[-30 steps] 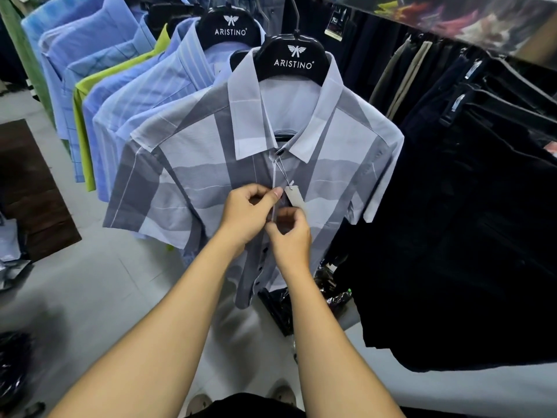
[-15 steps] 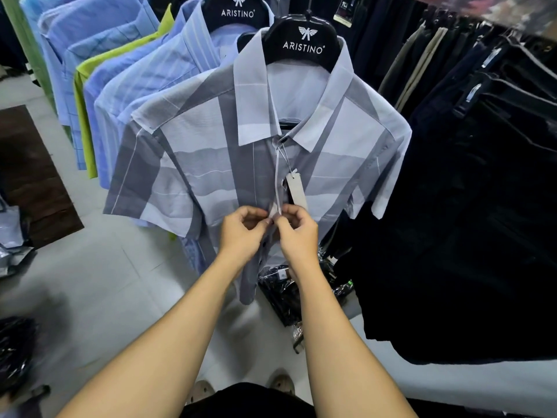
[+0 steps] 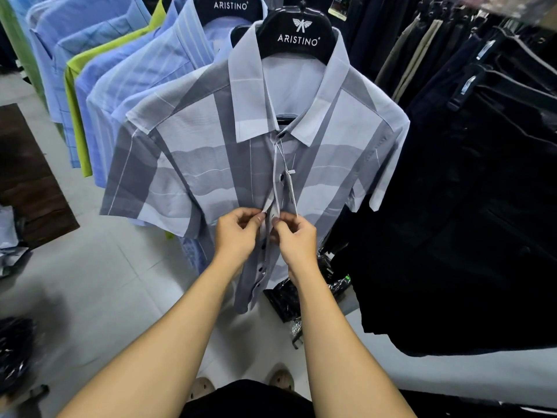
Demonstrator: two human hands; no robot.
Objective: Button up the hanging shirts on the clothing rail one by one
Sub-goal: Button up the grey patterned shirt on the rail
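Pinching shirt (image 3: pixel 208 164) between left grip (image 3: pixel 238 236), right grip (image 3: pixel 297 241).

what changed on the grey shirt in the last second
Both hands moved down the front of the grey checked shirt. The left hand and right hand left the second button, which now shows done up, and their fingers pinch the two front edges at the next one down. The lower buttons still look undone, and the shirt stays on its hanger.

grey shirt (image 3: pixel 193 164) placket: partly behind fingers (image 3: pixel 284 224) | rear hanger (image 3: pixel 241 14): cropped top
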